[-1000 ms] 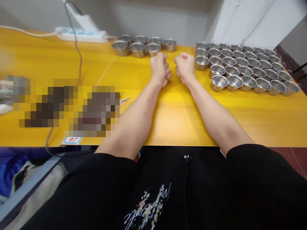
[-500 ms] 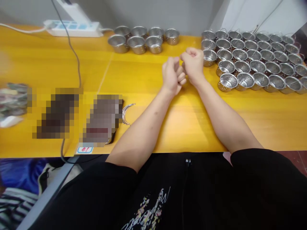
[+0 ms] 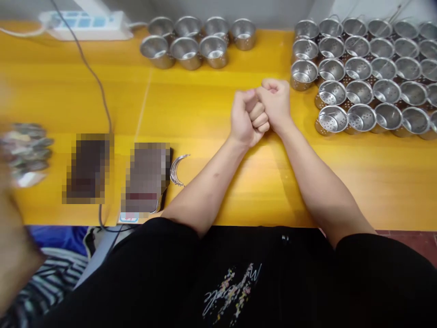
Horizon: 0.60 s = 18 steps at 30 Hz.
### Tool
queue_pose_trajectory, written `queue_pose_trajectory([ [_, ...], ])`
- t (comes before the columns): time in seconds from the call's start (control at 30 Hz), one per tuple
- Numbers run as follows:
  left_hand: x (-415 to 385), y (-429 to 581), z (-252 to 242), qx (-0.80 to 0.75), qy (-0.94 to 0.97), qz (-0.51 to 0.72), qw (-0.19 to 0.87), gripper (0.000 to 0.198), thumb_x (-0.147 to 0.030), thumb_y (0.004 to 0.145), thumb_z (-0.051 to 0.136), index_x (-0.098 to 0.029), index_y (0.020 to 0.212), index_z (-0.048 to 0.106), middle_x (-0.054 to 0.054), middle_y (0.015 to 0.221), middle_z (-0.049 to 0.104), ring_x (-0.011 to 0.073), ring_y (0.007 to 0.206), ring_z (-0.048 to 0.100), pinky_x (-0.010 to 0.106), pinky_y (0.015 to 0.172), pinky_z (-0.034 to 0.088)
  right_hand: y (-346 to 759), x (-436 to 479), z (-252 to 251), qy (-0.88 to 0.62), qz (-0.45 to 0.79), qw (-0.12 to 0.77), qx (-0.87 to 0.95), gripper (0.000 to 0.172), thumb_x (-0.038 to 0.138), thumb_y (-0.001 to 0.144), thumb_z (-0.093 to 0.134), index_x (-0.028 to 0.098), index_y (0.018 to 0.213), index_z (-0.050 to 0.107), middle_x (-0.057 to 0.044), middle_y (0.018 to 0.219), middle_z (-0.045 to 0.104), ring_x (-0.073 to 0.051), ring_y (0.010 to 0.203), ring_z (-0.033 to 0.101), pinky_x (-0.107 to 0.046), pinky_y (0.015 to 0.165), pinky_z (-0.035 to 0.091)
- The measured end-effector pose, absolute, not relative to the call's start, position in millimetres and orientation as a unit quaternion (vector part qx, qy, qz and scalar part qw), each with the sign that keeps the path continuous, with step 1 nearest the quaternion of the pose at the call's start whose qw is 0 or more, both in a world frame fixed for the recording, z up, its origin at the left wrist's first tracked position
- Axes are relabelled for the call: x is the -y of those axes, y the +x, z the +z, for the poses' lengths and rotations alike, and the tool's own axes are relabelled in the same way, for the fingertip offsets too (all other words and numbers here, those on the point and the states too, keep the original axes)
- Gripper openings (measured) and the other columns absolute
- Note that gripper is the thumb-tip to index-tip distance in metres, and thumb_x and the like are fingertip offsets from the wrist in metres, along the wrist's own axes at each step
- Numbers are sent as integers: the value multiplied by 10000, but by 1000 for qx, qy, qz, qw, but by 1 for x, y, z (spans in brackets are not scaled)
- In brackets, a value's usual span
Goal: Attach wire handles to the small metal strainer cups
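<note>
My left hand (image 3: 248, 117) is curled into a fist, with the thumb on top and the knuckles turned up. Against it rests my right hand (image 3: 275, 104), also closed, and the two fists touch above the yellow tabletop (image 3: 205, 114). Nothing sticks out of either hand; the insides of the fists are hidden. To the right of my right hand stand rows of perforated metal cups (image 3: 332, 119), several with thin wire handles. Beyond my hands is a smaller group of metal cups (image 3: 213, 51) with no handles showing. Curved metal wires (image 3: 177, 171) lie beside my left forearm.
Two blurred-out dark flat objects, one at the left (image 3: 87, 168) and one nearer me (image 3: 146, 177), lie on the table. A cable (image 3: 92, 68) runs past them. At the back is a white power strip (image 3: 88, 25). Another person's arm (image 3: 15, 241) enters at far left, near a blurry pile (image 3: 30, 148).
My fists have come closer together and now touch. The view has shifted slightly. Another person's arm has appeared at the left edge.
</note>
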State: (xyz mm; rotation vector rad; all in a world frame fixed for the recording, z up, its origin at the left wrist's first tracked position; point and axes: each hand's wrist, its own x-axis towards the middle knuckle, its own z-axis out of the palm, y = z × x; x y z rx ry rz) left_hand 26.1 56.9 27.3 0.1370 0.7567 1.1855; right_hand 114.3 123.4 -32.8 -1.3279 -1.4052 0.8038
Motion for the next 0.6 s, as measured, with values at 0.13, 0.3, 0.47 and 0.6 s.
queue_pose_trajectory([
  [0.13, -60, 18, 30, -353, 37, 551, 755, 700, -495, 1398, 177, -264, 741, 112, -104, 552, 77, 31, 349, 66, 151, 380, 95, 111, -124, -38, -519, 406, 509, 554, 694, 64, 976, 818, 280, 712, 214, 37, 754, 126, -178, 697, 277, -367, 657, 356],
  [0.3, -64, 7, 25, -349, 16, 551, 758, 721, -493, 1401, 162, -260, 720, 123, -95, 559, 116, 38, 336, 147, 158, 395, 117, 113, -130, -43, -490, 527, 508, 473, 738, 412, 991, 890, 298, 786, 191, 62, 743, 118, -159, 624, 184, -348, 547, 244],
  [0.47, -61, 7, 18, -334, 41, 534, 775, 802, -646, 1381, 359, -249, 697, 224, -104, 564, 132, 45, 361, 164, 170, 420, 137, 108, -131, -43, -472, 510, 524, 492, 758, 459, 1000, 938, 338, 759, 229, 55, 744, 170, -191, 684, 226, -359, 554, 292],
  [0.6, -54, 12, 13, -331, 57, 515, 788, 800, -613, 1384, 397, -244, 696, 220, -103, 545, 162, 42, 368, 150, 175, 418, 148, 104, -122, -33, -470, 480, 556, 489, 632, 99, 1001, 754, 344, 688, 262, 58, 753, 162, -177, 676, 192, -344, 585, 242],
])
